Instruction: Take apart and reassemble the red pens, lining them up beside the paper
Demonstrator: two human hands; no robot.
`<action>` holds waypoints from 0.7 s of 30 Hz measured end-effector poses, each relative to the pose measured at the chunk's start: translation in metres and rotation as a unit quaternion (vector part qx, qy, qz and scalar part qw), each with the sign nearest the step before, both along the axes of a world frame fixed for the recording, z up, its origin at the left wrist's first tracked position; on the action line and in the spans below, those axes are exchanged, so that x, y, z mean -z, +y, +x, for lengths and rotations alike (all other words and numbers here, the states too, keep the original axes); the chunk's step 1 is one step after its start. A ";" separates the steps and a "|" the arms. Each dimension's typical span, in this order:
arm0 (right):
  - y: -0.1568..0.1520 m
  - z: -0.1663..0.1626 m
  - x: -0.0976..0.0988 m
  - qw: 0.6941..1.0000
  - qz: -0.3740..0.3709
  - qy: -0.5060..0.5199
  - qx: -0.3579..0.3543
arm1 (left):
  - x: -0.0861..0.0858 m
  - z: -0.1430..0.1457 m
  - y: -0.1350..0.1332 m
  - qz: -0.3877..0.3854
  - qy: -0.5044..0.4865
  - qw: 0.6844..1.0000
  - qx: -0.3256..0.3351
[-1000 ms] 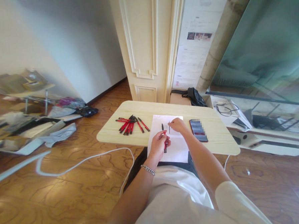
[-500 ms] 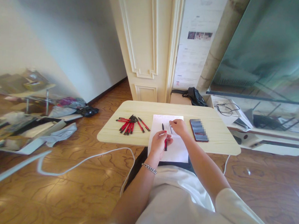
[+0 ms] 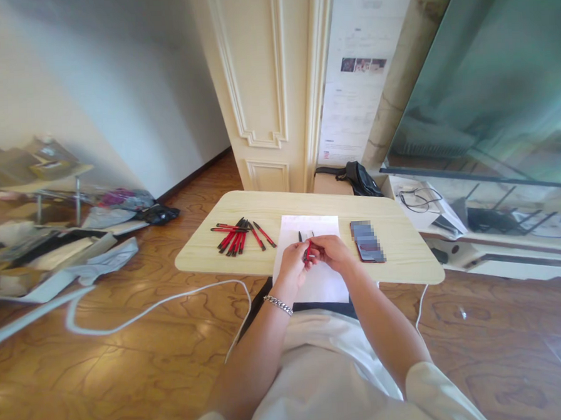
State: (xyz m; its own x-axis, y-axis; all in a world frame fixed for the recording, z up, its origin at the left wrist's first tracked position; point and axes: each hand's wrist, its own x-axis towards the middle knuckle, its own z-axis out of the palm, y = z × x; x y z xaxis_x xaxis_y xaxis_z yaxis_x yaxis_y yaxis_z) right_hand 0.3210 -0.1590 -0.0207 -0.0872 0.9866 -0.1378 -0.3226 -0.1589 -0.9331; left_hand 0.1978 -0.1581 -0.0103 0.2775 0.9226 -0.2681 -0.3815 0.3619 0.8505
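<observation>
Over a sheet of white paper [image 3: 320, 289], my two hands meet with their fingertips close together. A red pen barrel [image 3: 306, 254] sits between them, mostly covered by fingers. My left hand [image 3: 291, 264] is closed around it, and the fingers of my right hand [image 3: 333, 251] pinch at its side. Just beyond the fingers, a black pen part [image 3: 300, 236] lies on the paper, with a thin dark piece beside it, partly hidden. Left of the sheet is a loose pile of several red and black pens [image 3: 237, 238].
The light wooden table [image 3: 198, 252] also carries a phone [image 3: 367, 242] to the right of the paper. A black bag [image 3: 361, 177] rests behind the table. A white cable [image 3: 172, 298] crosses the floor at left, near boxes and plastic bags [image 3: 120, 206].
My right hand has come back from the thin piece on the paper to my left hand, and its fingers now meet the red pen barrel. The view has shifted slightly.
</observation>
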 end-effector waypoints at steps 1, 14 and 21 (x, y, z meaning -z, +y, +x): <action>0.000 0.001 0.000 1.000 -0.002 0.007 -0.003 | 0.000 0.000 0.000 0.003 0.001 1.000 0.001; 0.008 0.008 0.002 1.000 0.010 -0.003 0.000 | 0.000 -0.003 -0.008 0.048 0.022 0.998 0.038; 0.036 0.028 0.014 0.947 0.033 -0.292 0.132 | 0.008 -0.007 -0.009 0.055 0.076 0.995 0.033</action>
